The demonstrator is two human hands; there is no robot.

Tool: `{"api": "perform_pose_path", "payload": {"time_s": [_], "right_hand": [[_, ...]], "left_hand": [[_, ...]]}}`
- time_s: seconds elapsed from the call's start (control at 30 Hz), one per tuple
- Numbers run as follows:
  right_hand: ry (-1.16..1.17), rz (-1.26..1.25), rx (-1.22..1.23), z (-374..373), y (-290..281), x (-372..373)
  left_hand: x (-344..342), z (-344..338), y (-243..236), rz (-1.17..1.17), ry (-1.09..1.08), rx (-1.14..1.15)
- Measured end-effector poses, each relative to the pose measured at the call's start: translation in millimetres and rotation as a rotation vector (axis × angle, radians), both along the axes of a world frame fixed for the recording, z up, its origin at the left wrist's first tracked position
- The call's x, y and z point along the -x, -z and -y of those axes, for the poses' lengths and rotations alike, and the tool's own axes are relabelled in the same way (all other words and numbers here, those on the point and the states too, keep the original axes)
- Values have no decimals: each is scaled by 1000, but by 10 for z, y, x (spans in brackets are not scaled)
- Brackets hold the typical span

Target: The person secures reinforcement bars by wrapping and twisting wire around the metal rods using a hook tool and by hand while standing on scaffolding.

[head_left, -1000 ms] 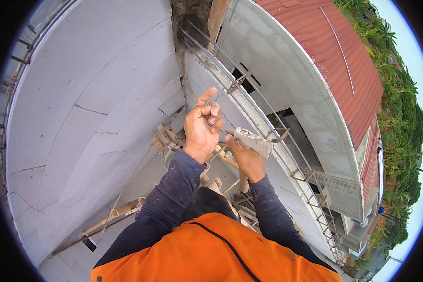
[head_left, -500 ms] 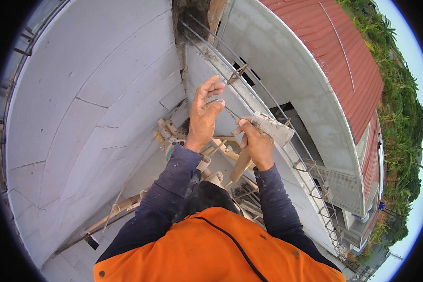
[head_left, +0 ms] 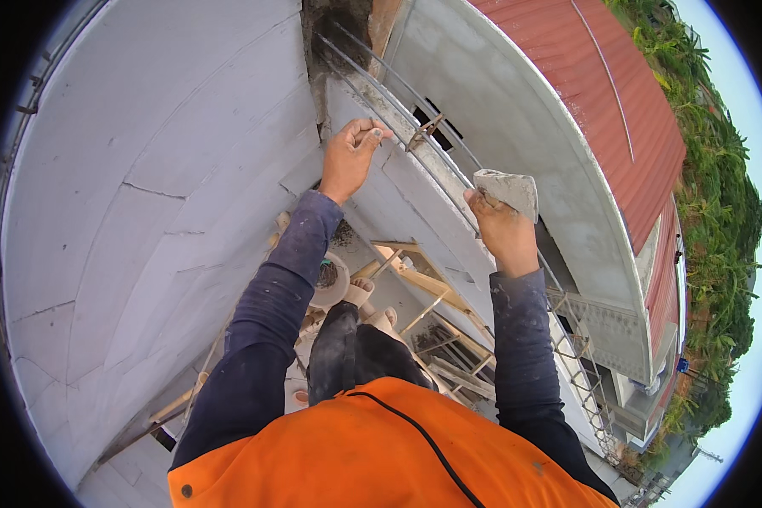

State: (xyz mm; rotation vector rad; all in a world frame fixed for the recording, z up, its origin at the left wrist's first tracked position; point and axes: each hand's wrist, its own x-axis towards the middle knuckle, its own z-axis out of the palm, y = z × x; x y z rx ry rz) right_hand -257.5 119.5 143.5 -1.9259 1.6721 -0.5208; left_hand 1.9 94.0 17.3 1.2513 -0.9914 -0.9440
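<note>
My left hand (head_left: 351, 161) is raised beside the steel bars, thumb and fingertips pinched together. Whether something thin sits in the pinch is too small to make out. Farther right, my right hand (head_left: 504, 229) is closed around a tool with a flat, cement-crusted grey blade (head_left: 510, 191). That blade stands above the knuckles, and the tool's handle is hidden by my hand. Long rebar rods (head_left: 415, 140) with wire ties run diagonally past both hands, along the top of the low block wall (head_left: 427, 216).
A tall pale block wall (head_left: 144, 212) rises on my left. Below are a bucket (head_left: 330, 279), my feet and wooden framing (head_left: 427, 279). Beyond the rebar stands a concrete building (head_left: 516, 110) with a red metal roof (head_left: 601, 93).
My left hand has moved slightly up and left, its fingers closing from spread to pinched. My right hand has moved right and up with the tool, apart from the left. A bucket below shows more.
</note>
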Motion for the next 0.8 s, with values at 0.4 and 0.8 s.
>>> {"api": "perform_pose_path", "payload": {"time_s": [0.4,0.8], "right_hand": [[-41,-232,-24,371,226,31],[-71,-272,-35,364,257,15]], "left_hand": [[157,555,175,22,81,-45],[225,652,354,117,225,12]]}}
